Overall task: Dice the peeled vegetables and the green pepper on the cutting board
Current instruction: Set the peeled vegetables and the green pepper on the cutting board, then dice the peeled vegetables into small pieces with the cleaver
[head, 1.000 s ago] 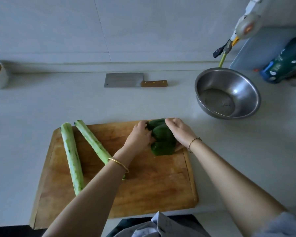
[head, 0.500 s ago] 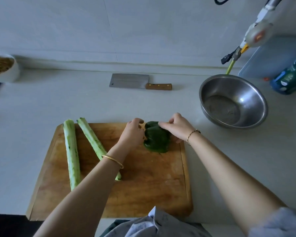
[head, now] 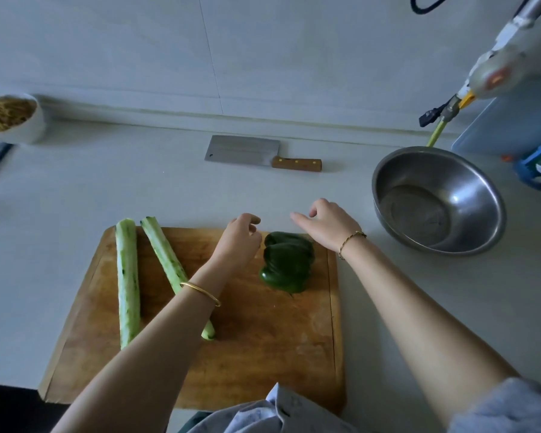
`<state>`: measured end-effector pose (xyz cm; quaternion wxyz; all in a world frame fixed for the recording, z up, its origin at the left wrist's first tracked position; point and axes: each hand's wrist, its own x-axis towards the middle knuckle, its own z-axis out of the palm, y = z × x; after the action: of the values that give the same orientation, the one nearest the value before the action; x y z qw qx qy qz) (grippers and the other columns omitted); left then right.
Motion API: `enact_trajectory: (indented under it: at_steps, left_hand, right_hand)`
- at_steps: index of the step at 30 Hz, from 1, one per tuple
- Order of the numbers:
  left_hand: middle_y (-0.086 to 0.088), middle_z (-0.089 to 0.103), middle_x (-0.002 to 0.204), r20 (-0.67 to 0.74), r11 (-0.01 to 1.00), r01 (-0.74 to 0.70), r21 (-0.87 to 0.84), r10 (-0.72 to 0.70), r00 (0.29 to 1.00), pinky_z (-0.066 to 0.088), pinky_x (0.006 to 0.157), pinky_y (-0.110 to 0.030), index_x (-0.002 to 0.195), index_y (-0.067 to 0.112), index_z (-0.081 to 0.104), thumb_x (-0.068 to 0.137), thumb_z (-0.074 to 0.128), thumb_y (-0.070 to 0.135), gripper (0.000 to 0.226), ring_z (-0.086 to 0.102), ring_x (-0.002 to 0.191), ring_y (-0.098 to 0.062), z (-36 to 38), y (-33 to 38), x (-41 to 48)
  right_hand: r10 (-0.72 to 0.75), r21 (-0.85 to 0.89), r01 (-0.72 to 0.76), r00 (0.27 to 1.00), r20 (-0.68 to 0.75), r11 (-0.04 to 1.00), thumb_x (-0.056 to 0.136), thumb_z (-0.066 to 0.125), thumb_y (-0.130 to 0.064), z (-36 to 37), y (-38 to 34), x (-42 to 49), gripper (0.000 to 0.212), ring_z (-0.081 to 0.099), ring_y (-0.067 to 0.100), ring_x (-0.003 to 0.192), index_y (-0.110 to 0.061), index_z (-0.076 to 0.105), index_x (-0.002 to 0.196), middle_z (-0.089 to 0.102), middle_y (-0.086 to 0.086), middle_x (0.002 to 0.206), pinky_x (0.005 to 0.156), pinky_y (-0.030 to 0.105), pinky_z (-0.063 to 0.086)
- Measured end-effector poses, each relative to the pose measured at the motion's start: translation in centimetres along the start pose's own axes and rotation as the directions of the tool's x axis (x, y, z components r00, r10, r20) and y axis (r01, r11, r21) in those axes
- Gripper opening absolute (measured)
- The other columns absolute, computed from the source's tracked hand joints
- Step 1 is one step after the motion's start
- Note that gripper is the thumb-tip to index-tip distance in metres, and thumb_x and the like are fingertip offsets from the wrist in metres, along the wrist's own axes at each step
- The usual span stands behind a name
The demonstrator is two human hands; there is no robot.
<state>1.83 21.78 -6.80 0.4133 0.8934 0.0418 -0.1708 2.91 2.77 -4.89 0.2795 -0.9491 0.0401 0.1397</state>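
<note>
– Wooden cutting board [head: 263,354] sits at the worktop's [head: 75,189] near edge. Green pepper [head: 288,264] lies whole near the board's far right corner. Peeled vegetables [head: 127,276], two long pale ones, lie on the left half, the right-hand one slanted. Nothing is cut yet.

– Hands?

– Left hand [head: 241,235] and right hand [head: 328,226] hover apart over the board's far edge, one on either side of the pepper. Neither touches it. Fingers are loosely curled and hold nothing.

– Cleaver?

– Cleaver [head: 244,150] lies flat on the worktop beyond the board, close to the wall, wooden handle pointing right. Steel bowl [head: 475,195] stands off the board's right edge.

– Step in hand, as I read it: fetch the cleaver. How to do it well?

– Judgement only. Right hand takes the handle, never the blade, and carries it edge down, clear of the left hand. The pepper looks rounded and glossy, so it probably rocks: halve it first, lay the halves cut face down, slice strips, then cross-cut. Tuck the left fingertips under.
</note>
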Motion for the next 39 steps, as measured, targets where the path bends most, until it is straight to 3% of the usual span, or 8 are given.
enact_trajectory:
  at_steps: [2,5,13,16,20,27,33,39]
  left_hand:
    - [-0.007,0.053,0.123,-0.023,1.0,0.015,-0.007,-0.016,1.0,0.055,0.082,-0.037,0.13,0.015,0.047,0.093,0.048,0.011,0.037,0.061,0.098,-0.023,-0.3,0.0,0.3]
    - [-0.006,0.053,0.123,-0.071,0.999,0.033,-0.022,-0.034,0.997,0.053,0.088,-0.041,0.129,0.014,0.048,0.093,0.048,0.011,0.037,0.06,0.1,-0.023,-0.8,0.0,0.8]
    - [-0.003,0.053,0.124,-0.157,0.995,0.068,-0.074,-0.079,0.984,0.053,0.089,-0.039,0.127,0.016,0.05,0.094,0.047,0.01,0.034,0.059,0.103,-0.019,-1.6,-0.3,1.8]
    - [-0.002,0.053,0.124,-0.17,0.993,0.086,-0.085,-0.1,0.98,0.055,0.085,-0.035,0.127,0.017,0.05,0.095,0.047,0.01,0.034,0.06,0.1,-0.017,-1.5,-0.6,2.0]
    - [0.0,0.053,0.123,-0.186,0.989,0.112,-0.094,-0.128,0.974,0.055,0.079,-0.03,0.126,0.019,0.051,0.095,0.048,0.011,0.033,0.06,0.099,-0.015,-1.5,-1.0,2.0]
    - [0.002,0.053,0.123,-0.232,0.987,0.124,-0.1,-0.144,0.962,0.054,0.077,-0.027,0.126,0.019,0.051,0.095,0.047,0.01,0.033,0.06,0.097,-0.013,-2.2,-1.0,1.4]
    - [0.002,0.054,0.121,-0.304,0.985,0.097,-0.139,-0.136,0.943,0.054,0.086,-0.038,0.12,0.021,0.054,0.092,0.047,0.006,0.033,0.061,0.099,-0.015,-3.2,-1.3,-0.6]
    - [0.001,0.051,0.113,-0.528,0.977,0.096,-0.188,-0.183,0.829,0.049,0.072,-0.023,0.11,0.021,0.056,0.089,0.047,0.005,0.029,0.057,0.088,-0.015,-5.3,-2.8,-5.0]
  right_hand:
    - [-0.05,-0.024,0.049,0.998,-0.047,0.998,0.091,0.052,-0.047,-0.7,-0.5,0.9,0.035,0.053,0.021,0.079,-0.012,0.054,0.09,0.053,0.002,0.085,0.066,0.032,0.045]
    - [-0.121,-0.131,0.106,0.986,-0.118,0.986,0.094,0.053,-0.034,-1.3,-1.1,3.8,0.038,0.051,0.029,0.114,-0.008,0.053,0.123,0.054,0.011,0.125,0.088,0.04,0.049]
    - [-0.194,-0.525,0.135,0.979,-0.059,0.84,0.093,0.052,-0.014,1.2,-1.1,12.6,0.049,0.035,0.029,0.13,-0.012,0.034,0.139,0.039,0.008,0.141,0.093,0.04,0.039]
    - [-0.178,-0.61,0.1,0.982,-0.069,0.786,0.089,0.054,-0.012,2.3,-0.5,14.5,0.059,0.031,0.027,0.132,-0.018,0.027,0.142,0.036,0.007,0.142,0.101,0.049,0.032]
    - [-0.166,-0.638,0.068,0.982,-0.095,0.767,0.089,0.043,-0.001,2.5,-0.8,15.8,0.048,0.035,0.03,0.127,-0.016,0.038,0.134,0.046,0.009,0.133,0.108,0.058,0.025]
    - [-0.18,-0.682,0.087,0.981,-0.067,0.726,0.09,0.045,-0.001,2.6,-1.4,16.0,0.042,0.038,0.03,0.123,-0.011,0.048,0.131,0.046,0.01,0.13,0.108,0.051,0.026]
    - [-0.168,-0.458,0.132,0.985,-0.039,0.879,0.088,0.052,-0.005,1.9,-4.5,13.0,0.031,0.056,0.034,0.102,0.001,0.046,0.118,0.039,0.015,0.113,0.064,0.036,0.037]
    - [-0.264,-0.228,0.241,0.962,-0.075,0.943,0.091,0.05,-0.02,-0.7,-10.0,5.0,0.024,0.048,0.034,0.069,-0.001,0.048,0.105,0.041,0.016,0.107,0.059,0.035,0.035]
